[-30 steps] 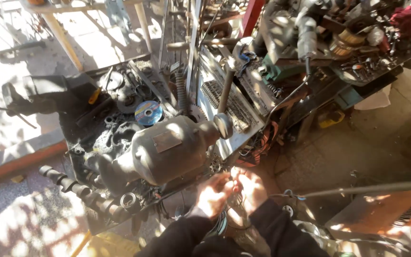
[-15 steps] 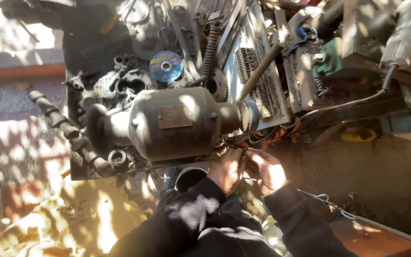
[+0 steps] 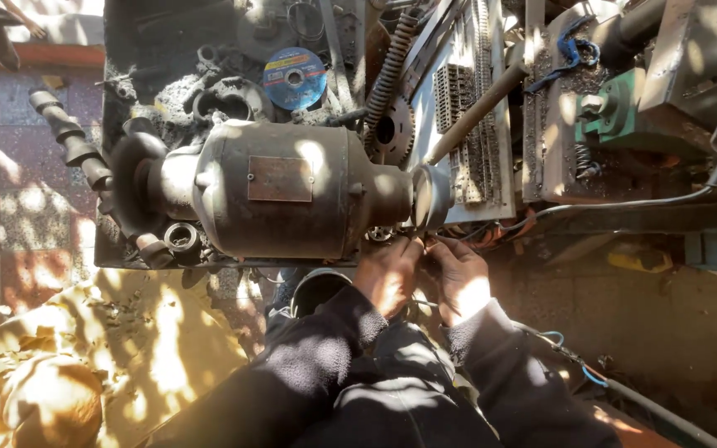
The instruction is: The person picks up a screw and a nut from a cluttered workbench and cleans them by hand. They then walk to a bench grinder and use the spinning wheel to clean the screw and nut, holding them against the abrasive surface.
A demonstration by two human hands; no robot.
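A large rusty bench grinder motor (image 3: 280, 195) lies on a cluttered workbench, its dark wheel at the left end and a bright metal disc (image 3: 423, 197) on the right shaft. My left hand (image 3: 387, 274) and my right hand (image 3: 462, 278) are side by side just below that right end, fingers curled around something small near the shaft. What they grip is hidden by the fingers. Both arms wear dark sleeves.
A blue cutting disc (image 3: 294, 79), a coil spring (image 3: 392, 62), a gear (image 3: 393, 130), a metal rod (image 3: 475, 112) and a green vise part (image 3: 616, 116) crowd the bench. A black cable (image 3: 624, 203) runs right. Yellowish cloth (image 3: 85, 365) lies lower left.
The view has swung and moved closer, so the motor now lies level and fills the middle. My hands stay together at its right shaft end.
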